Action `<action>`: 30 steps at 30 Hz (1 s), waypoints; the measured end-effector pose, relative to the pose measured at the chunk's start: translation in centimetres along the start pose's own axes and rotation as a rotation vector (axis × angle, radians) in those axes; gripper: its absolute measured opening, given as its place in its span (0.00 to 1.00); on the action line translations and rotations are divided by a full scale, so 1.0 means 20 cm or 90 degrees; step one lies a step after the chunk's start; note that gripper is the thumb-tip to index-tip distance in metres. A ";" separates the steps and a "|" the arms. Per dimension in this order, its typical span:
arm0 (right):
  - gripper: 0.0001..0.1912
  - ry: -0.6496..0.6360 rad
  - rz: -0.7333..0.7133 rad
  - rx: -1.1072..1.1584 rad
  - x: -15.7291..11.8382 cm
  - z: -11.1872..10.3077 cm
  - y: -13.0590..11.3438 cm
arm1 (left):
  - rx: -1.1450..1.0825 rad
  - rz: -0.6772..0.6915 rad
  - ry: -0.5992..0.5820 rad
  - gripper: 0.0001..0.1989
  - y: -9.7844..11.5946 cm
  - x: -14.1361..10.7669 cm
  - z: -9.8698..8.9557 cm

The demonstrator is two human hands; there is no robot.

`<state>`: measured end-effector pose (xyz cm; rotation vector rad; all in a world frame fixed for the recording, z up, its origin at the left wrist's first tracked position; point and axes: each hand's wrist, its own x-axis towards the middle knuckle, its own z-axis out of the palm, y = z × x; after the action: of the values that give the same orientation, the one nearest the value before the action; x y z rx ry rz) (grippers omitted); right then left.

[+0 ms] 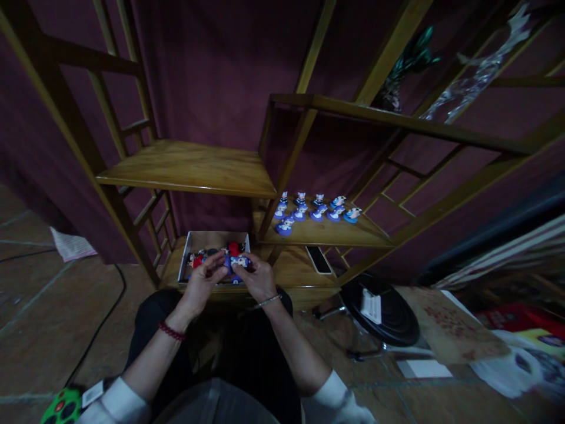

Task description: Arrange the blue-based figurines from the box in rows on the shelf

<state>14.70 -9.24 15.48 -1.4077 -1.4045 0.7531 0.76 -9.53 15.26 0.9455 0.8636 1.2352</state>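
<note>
A small purple figurine [239,262] is between my hands, above the front edge of an open white box [182,265]. My right hand [260,277] has its fingers closed on the figurine. At its left side, my left hand [205,282] has its fingertips close to the figurine; whether they touch it is unclear. Inside the box lie several figurines with red and dark parts [196,259]. On the wooden shelf [318,235] to the right, several purple and blue figurines [318,212] stand in rows.
A phone [318,259] lies on the lower board. A bare upper shelf [189,168] juts out above the box. At the right stands a black round stool [397,318] with a white packet on it. A green object [62,406] is at lower left.
</note>
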 end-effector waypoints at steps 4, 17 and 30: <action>0.16 -0.004 -0.007 -0.003 0.00 -0.01 -0.02 | -0.001 -0.019 -0.001 0.20 0.00 0.00 -0.01; 0.15 -0.002 -0.021 -0.006 -0.01 -0.02 -0.06 | 0.008 0.018 -0.017 0.18 0.02 -0.01 0.01; 0.16 0.010 0.027 0.039 -0.01 -0.03 -0.09 | 0.010 0.077 -0.069 0.17 0.06 -0.04 0.04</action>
<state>14.54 -9.86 17.33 -1.3973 -1.3323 0.8047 1.02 -10.25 16.66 1.0799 0.7411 1.2693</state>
